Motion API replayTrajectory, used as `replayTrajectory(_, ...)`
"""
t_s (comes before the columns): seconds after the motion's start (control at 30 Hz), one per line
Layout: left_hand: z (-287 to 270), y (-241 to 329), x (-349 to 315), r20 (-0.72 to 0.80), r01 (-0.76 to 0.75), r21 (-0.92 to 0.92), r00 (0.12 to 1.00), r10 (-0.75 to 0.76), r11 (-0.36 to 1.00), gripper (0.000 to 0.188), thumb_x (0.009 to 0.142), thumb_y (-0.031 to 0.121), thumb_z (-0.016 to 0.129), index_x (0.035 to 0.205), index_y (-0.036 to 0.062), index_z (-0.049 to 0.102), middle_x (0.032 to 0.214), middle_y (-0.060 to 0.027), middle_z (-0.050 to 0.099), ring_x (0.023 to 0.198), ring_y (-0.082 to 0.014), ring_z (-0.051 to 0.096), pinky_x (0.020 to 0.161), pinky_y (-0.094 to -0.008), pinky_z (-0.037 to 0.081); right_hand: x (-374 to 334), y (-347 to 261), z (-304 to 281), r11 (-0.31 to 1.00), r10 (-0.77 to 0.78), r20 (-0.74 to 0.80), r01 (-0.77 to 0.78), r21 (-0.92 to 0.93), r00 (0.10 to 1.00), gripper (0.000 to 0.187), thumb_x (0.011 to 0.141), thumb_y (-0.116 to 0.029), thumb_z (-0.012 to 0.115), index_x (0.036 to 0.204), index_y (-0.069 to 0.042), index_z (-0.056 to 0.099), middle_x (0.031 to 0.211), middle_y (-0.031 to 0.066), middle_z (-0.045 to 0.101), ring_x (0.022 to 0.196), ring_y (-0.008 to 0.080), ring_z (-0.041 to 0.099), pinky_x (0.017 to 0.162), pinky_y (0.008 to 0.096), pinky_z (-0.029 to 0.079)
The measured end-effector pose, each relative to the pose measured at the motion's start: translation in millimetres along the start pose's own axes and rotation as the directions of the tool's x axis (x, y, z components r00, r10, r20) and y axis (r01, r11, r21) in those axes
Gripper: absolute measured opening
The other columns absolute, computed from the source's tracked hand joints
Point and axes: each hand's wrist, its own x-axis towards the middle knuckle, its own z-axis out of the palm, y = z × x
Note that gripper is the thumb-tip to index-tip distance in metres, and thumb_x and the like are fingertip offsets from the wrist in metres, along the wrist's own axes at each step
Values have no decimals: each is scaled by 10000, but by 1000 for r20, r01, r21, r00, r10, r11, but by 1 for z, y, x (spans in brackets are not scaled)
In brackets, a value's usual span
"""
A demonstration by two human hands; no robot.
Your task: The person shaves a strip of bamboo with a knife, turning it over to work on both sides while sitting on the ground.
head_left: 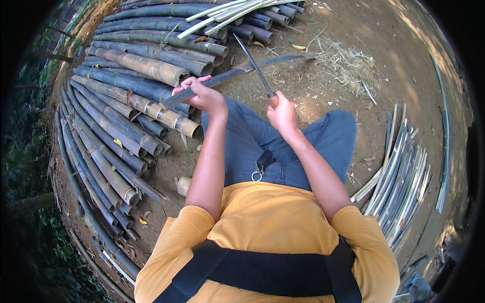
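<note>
My left hand [204, 96] is closed around a long, dark split bamboo strip [232, 77], near the strip's lower left end. The strip slants up to the right across the ground, its far tip beside a heap of shavings [348, 70]. My right hand [283, 112] grips the wooden handle of a knife [257, 69] with a long narrow blade. That blade points up and to the left and crosses the strip about midway; whether its edge touches the strip I cannot tell. Both hands are above my lap, over my grey-blue trousers.
Cut bamboo poles [146, 63] lie in a big pile at the left and far side. Pale split strips [227, 14] rest on top of it. At the right lies a bundle of thin strips [396, 177], with longer strips [444, 151] beyond. A short bamboo piece [184, 186] is by my left elbow.
</note>
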Motion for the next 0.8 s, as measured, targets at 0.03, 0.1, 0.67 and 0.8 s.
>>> replayTrajectory(0.03, -1, -1, -1, 10, -15, -7, 1000, 15, 1000, 250, 886, -32, 361, 1061, 90, 230, 903, -78, 439, 678, -170, 544, 729, -339, 547, -3, -1, -1, 1000, -12, 43, 11, 23, 999, 178, 840, -140, 634, 1003, -92, 580, 833, 244, 680, 874, 463, 658, 743, 541, 516)
replayTrajectory(0.1, -1, 0, -4, 23, -29, -24, 999, 30, 999, 258, 905, -38, 368, 1072, 96, 225, 900, -79, 439, 673, -170, 538, 732, -341, 544, -11, 2, -3, 996, -93, 75, 92, 21, 993, 185, 838, -142, 639, 1002, -84, 577, 847, 237, 684, 879, 457, 661, 743, 537, 515)
replayTrajectory(0.67, -4, -4, -5, 131, 1, -83, 991, 10, 997, 252, 896, -12, 378, 1072, 98, 234, 902, -89, 447, 696, -209, 571, 819, -436, 545, 63, 86, -12, 981, 196, -43, -196, 5, 980, 153, 856, -203, 601, 964, -94, 593, 936, 196, 694, 937, 409, 663, 804, 498, 503)
replayTrajectory(0.8, -1, 2, -2, 169, -13, -124, 985, 34, 992, 248, 901, -1, 380, 1077, 100, 237, 927, -99, 447, 736, -225, 572, 828, -482, 559, 44, 77, -20, 994, 101, 19, -100, -47, 995, 164, 848, -216, 607, 974, -114, 586, 907, 174, 694, 903, 400, 670, 786, 490, 508)
